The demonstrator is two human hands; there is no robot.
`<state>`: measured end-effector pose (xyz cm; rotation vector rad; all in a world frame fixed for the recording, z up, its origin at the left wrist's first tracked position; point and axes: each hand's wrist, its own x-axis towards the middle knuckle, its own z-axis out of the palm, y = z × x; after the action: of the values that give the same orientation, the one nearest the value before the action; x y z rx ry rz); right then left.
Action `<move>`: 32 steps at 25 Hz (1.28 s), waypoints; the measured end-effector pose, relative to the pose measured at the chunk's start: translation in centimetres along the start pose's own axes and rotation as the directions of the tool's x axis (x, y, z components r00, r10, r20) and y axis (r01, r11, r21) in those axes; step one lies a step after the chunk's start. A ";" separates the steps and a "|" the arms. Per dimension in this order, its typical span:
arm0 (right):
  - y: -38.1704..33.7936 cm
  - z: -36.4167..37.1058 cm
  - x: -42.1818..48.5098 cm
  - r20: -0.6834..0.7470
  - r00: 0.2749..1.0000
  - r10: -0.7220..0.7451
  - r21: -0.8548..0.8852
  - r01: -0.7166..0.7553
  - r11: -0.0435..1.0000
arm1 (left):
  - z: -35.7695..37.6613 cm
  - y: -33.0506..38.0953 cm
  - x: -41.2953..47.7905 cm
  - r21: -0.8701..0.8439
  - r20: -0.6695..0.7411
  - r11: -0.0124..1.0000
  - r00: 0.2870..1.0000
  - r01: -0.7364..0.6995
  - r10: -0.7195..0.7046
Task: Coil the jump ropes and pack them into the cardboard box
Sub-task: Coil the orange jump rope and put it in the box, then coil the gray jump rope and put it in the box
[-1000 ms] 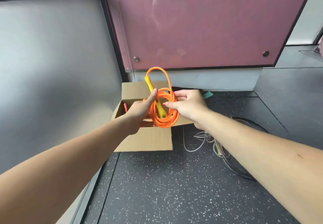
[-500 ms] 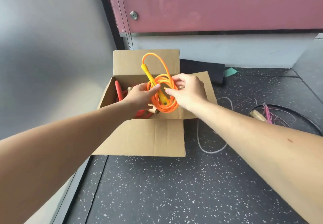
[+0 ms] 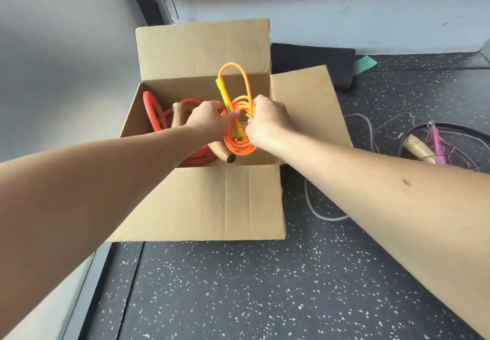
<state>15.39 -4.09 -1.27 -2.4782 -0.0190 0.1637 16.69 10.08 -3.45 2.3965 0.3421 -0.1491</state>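
A coiled orange jump rope (image 3: 240, 146) with yellow handles is held over the open cardboard box (image 3: 225, 202). My left hand (image 3: 209, 121) grips the coil and a yellow handle from the left. My right hand (image 3: 267, 122) grips the coil's right side. One orange loop sticks up above both hands. Inside the box lies a red jump rope (image 3: 156, 114) with wooden handles, partly hidden under my left hand.
On the speckled dark floor to the right lie a grey rope (image 3: 326, 215), a gold handle (image 3: 419, 149), a pink handle (image 3: 437, 146) and thin tangled cords. A black mat (image 3: 313, 66) lies behind the box. A grey wall stands at the left.
Both hands have carried the orange coil forward and down, from in front of the box to over its opening. The view has tilted down, so more of the box interior shows.
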 end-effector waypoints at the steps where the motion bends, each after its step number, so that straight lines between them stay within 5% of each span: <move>1: -0.1 0.4 0.8 0.047 0.999 -0.027 -0.088 0.031 0.996 | 0.4 -0.1 0.6 0.054 0.014 0.998 1.000 0.012 -0.013; 5: -0.6 0.9 3.3 0.199 0.967 -0.156 -0.437 0.230 0.870 | 1.1 -0.7 2.2 0.359 0.045 0.933 0.999 -0.013 -0.003; 11: 0.6 2.1 5.6 0.404 0.868 -0.288 -0.740 0.495 0.454 | 1.8 -1.7 3.3 0.534 0.050 0.840 0.995 -0.095 0.081; 14: 1.1 2.1 5.0 0.279 0.871 -0.405 -0.624 0.485 0.613 | 2.5 -2.2 2.6 0.491 0.077 0.866 0.995 -0.092 0.062; 17: 2.6 0.8 3.9 0.028 0.883 -0.468 -0.157 0.466 0.871 | 2.7 -2.7 1.9 0.386 0.088 0.916 0.993 -0.107 0.079; 19: 4.4 -0.9 2.2 -0.130 0.849 -0.511 0.032 0.519 0.854 | 2.4 -2.3 0.8 0.325 0.017 0.938 0.992 -0.121 0.122; 23: 8.6 -6.5 0.1 -0.347 0.844 -0.409 0.083 0.462 0.883 | 1.5 2.8 -0.6 0.159 -0.100 0.976 0.981 -0.151 0.168; 28: 14.4 -13.6 -2.4 -0.478 0.874 -0.086 0.208 0.208 0.956 | 4.2 11.3 -4.9 0.019 -0.126 0.785 0.777 -0.619 0.616; 32: 19.1 -14.0 -5.0 -0.419 0.901 0.116 0.231 -0.017 0.973 | 9.9 13.8 -9.5 0.067 0.101 0.401 0.406 -0.914 0.908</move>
<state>11.66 -28.01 -1.41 -2.2391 0.2598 -0.3401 11.41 -8.32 -0.20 2.3220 -1.0879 0.3038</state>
